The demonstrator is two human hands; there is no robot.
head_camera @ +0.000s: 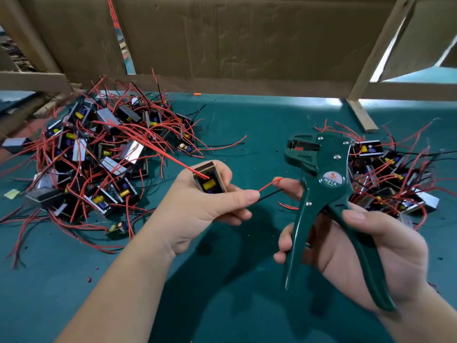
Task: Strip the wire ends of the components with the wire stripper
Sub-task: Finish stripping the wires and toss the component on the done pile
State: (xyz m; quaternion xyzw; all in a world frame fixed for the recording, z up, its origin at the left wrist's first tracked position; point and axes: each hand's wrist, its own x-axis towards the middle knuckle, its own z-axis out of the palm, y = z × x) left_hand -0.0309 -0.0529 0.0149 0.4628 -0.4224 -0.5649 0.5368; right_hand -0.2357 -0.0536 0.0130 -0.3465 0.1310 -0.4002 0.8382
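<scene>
My left hand [197, 209] holds a small boxed component [210, 180] with a yellow part inside. Its thumb and forefinger pinch a red wire [268, 184] and a black wire [270, 195] that stretch to the right. A long red wire trails from the component up to the left. My right hand [366, 246] grips the handles of a dark green wire stripper [319, 174], jaws pointing up and left. The right forefinger touches the two wire ends beside the tool's handle. The wires are not in the jaws.
A big pile of components with red and black wires [99, 154] lies at the left on the green mat [247, 125]. A smaller pile [390, 174] lies at the right behind the stripper. Cardboard walls and wooden slats [247, 45] close the back.
</scene>
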